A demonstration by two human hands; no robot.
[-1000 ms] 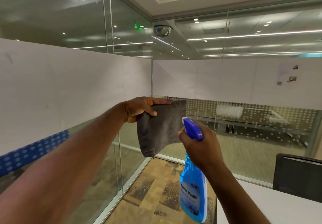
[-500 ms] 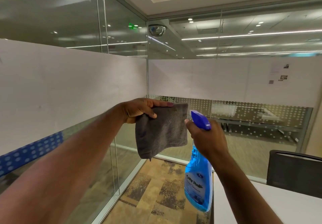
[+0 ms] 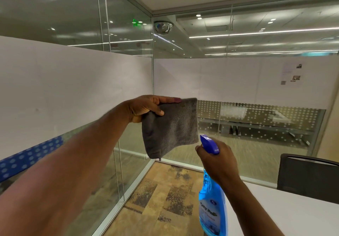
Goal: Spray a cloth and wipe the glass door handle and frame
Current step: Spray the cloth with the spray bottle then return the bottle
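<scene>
A person's left hand (image 3: 146, 107) is raised in front of them, pinching the top corner of a grey cloth (image 3: 170, 127) between thumb and fingers, so the cloth hangs down flat and open. The right hand (image 3: 218, 164) sits lower and to the right, fingers wrapped around the neck of a blue spray bottle (image 3: 212, 212). The bottle's darker blue nozzle points at the cloth, just beside its lower right edge. No mist can be seen, and it is not possible to tell whether the cloth is damp. The task looks to be at its first step, wetting the cloth. All the wiping is left to do, and no door handle or frame can be picked out from here. Beyond the hands, two glass walls (image 3: 266, 144) meet in a corner straight ahead, each crossed by a wide white frosted band (image 3: 64, 81). The left wall has a blue dotted strip below the band, and the far wall has a white dotted pattern. A few small papers (image 3: 291, 74) are stuck high on the far band. Below is patterned brown and tan carpet (image 3: 165, 199). At lower right are a white table (image 3: 293, 215) and the back of a dark chair (image 3: 308, 178). A mirrored dome (image 3: 163, 27) hangs near the ceiling corner, with a green sign (image 3: 137, 22) just beside it.
</scene>
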